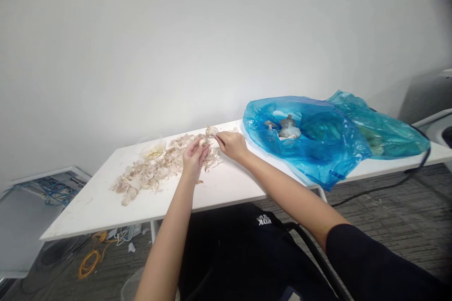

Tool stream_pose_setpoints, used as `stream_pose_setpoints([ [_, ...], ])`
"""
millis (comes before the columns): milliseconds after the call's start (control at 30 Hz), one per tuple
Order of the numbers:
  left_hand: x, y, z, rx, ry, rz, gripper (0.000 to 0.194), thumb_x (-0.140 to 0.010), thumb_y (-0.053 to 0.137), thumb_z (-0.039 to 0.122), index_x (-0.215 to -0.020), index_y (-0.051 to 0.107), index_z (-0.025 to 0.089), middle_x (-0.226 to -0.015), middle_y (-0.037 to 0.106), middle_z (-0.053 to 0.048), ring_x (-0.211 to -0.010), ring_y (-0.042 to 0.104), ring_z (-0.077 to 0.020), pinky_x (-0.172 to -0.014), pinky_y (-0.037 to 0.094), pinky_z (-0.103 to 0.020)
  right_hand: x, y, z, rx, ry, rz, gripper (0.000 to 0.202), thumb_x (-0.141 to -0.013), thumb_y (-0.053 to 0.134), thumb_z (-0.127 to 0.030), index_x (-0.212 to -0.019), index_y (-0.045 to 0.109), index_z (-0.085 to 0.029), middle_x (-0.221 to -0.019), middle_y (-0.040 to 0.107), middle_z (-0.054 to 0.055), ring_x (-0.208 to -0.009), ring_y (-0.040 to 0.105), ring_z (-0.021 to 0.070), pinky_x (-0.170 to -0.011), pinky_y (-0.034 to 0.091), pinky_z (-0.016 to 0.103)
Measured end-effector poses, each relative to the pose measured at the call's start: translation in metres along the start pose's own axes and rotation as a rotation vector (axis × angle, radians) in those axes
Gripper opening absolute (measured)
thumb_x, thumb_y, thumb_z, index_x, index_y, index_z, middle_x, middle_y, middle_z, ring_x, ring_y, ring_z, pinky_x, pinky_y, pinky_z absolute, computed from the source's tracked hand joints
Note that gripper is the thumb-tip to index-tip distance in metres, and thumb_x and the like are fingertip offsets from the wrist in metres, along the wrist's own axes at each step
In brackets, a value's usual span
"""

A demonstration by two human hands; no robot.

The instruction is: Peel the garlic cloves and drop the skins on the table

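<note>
My left hand (195, 155) is turned palm up over the table, its fingers curled around a small pale piece of garlic (202, 142). Close beside it, my right hand (231, 145) is closed in a pinch, with a whitish garlic bulb (212, 131) at its fingertips. Under and left of the hands spreads a heap of papery garlic skins (148, 174). Behind that heap, a clear container (141, 151) holds yellowish peeled cloves (154, 151).
A blue plastic bag (318, 160) lies open on the white table (88, 207) at right, with several bulb-like pieces inside. A greener bag part (395, 131) extends farther right. The wall (176, 47) stands behind. An orange cable (88, 265) lies on the floor.
</note>
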State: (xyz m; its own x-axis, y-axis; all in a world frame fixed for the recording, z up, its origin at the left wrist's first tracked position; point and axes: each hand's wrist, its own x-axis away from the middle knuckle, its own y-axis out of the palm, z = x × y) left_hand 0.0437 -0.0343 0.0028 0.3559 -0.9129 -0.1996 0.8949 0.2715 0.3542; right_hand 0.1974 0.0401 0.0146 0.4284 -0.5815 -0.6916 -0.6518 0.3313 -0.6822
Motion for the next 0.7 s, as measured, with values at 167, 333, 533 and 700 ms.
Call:
stream_pose_setpoints([
  [167, -0.0006, 0.0, 0.0001, 0.02, 0.006, 0.022, 0.041, -0.069, 0.079, 0.034, -0.105, 0.064, 0.021, -0.103, 0.069, -0.006, -0.098, 0.069, -0.0179, -0.094, 0.052, -0.032, 0.0008, 0.0006, 0.0002, -0.027, 0.006, 0.034, 0.032, -0.097, 0.04, -0.034, -0.094, 0.068, -0.019, -0.092, 0.072, 0.005, -0.077, 0.063, 0.0144, -0.061, 0.033, 0.023],
  [333, -0.0003, 0.0004, 0.0001, 0.025, 0.002, 0.018, 0.041, -0.069, 0.079, 0.031, -0.107, 0.065, 0.021, -0.101, 0.07, -0.006, -0.095, 0.069, -0.017, -0.092, 0.052, -0.031, 0.0027, 0.0061, 0.0021, -0.097, -0.167, 0.109, 0.029, -0.096, 0.044, -0.037, -0.098, 0.069, -0.021, -0.091, 0.072, 0.003, -0.075, 0.063, 0.0127, -0.062, 0.035, 0.022],
  [533, 0.0018, 0.0022, 0.0023, 0.02, -0.004, 0.024, 0.045, -0.066, 0.081, 0.029, -0.108, 0.067, 0.021, -0.102, 0.07, -0.006, -0.094, 0.069, -0.0162, -0.091, 0.052, -0.029, 0.0043, 0.0093, 0.0032, -0.137, -0.264, 0.091, 0.032, -0.099, 0.042, -0.04, -0.103, 0.068, -0.023, -0.093, 0.072, 0.003, -0.079, 0.064, 0.0115, -0.067, 0.039, 0.021],
  [700, 0.0035, 0.0043, 0.0039, 0.016, -0.008, 0.034, 0.044, -0.066, 0.081, 0.028, -0.107, 0.068, 0.021, -0.103, 0.069, -0.004, -0.09, 0.068, -0.0124, -0.089, 0.053, -0.026, 0.0049, 0.0091, 0.0034, -0.131, -0.27, 0.077, 0.033, -0.099, 0.042, -0.042, -0.105, 0.069, -0.024, -0.092, 0.071, 0.003, -0.079, 0.063, 0.011, -0.067, 0.04, 0.02],
])
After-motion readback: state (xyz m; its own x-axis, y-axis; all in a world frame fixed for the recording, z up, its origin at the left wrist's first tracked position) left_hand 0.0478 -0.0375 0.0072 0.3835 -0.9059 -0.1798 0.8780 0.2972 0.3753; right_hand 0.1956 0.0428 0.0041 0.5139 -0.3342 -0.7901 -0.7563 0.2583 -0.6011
